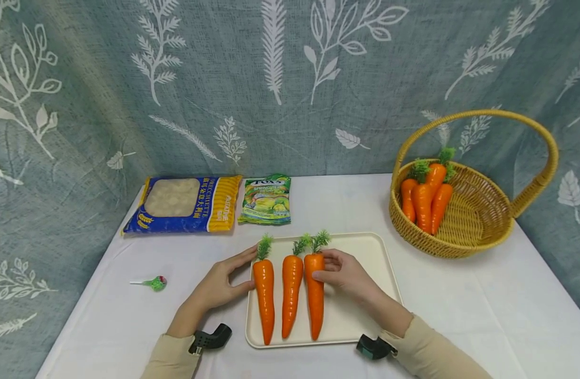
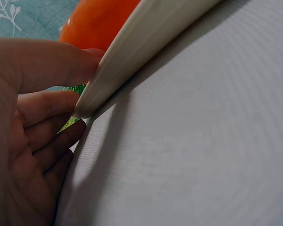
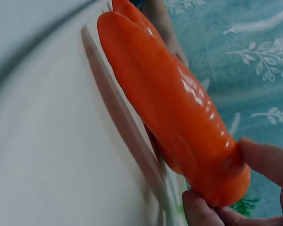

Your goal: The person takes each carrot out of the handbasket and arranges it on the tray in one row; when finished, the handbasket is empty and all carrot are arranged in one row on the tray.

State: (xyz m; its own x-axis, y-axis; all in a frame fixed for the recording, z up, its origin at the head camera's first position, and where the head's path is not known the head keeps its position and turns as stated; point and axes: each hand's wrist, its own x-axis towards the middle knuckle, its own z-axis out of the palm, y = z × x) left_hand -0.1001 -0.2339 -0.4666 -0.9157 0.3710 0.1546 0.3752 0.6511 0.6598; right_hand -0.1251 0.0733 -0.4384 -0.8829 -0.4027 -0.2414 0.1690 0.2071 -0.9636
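On a cream tray (image 1: 356, 326) three orange carrots with green tops lie side by side: a left carrot (image 1: 264, 295), a middle carrot (image 1: 292, 292) and a right carrot (image 1: 315, 310). My right hand (image 1: 349, 276) pinches the right carrot near its thick top end, thumb on one side and fingers on the other. In the right wrist view this carrot (image 3: 165, 103) has a shadow beside it on the tray. At the tray's left edge rests my left hand (image 1: 220, 281). Its thumb (image 2: 61, 66) touches the rim, with the other fingers loosely bent by the corner.
A wicker basket (image 1: 500, 237) with several carrots (image 1: 424, 202) stands at the back right, its tall handle (image 1: 479, 113) upright. At the back left lie a blue pasta bag (image 1: 180, 205) and a green candy bag (image 1: 266, 200). A lollipop (image 1: 157, 283) lies left of my left hand.
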